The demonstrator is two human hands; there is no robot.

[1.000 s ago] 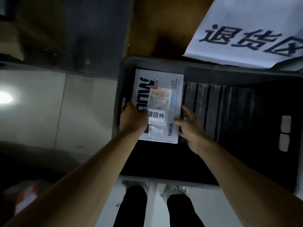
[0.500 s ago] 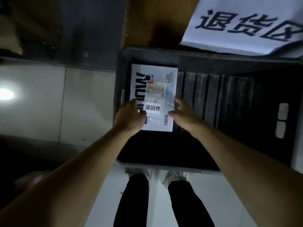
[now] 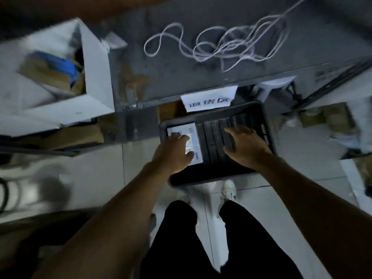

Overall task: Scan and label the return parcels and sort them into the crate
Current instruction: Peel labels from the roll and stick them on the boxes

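Lying flat in the dark crate [image 3: 266, 125] on pale floor tiles [image 3: 298, 150], the parcel [image 3: 196, 135] is seen long axis running away, beneath the spread, empty left hand [image 3: 173, 153] and right hand [image 3: 246, 147].

We are standing in a dim parcel-returns stockroom, black crate [image 3: 265, 125] under a handwritten sign [image 3: 209, 101], open cartons [image 3: 60, 77] crowding tiled floor [image 3: 302, 158]

Crate [image 3: 249, 115] looks like matt black ribbed plastic, the parcel [image 3: 196, 137] is glossy white card with paper labels. Floor [image 3: 96, 168] is shiny smooth tile, and the sign [image 3: 208, 101] is plain paper.
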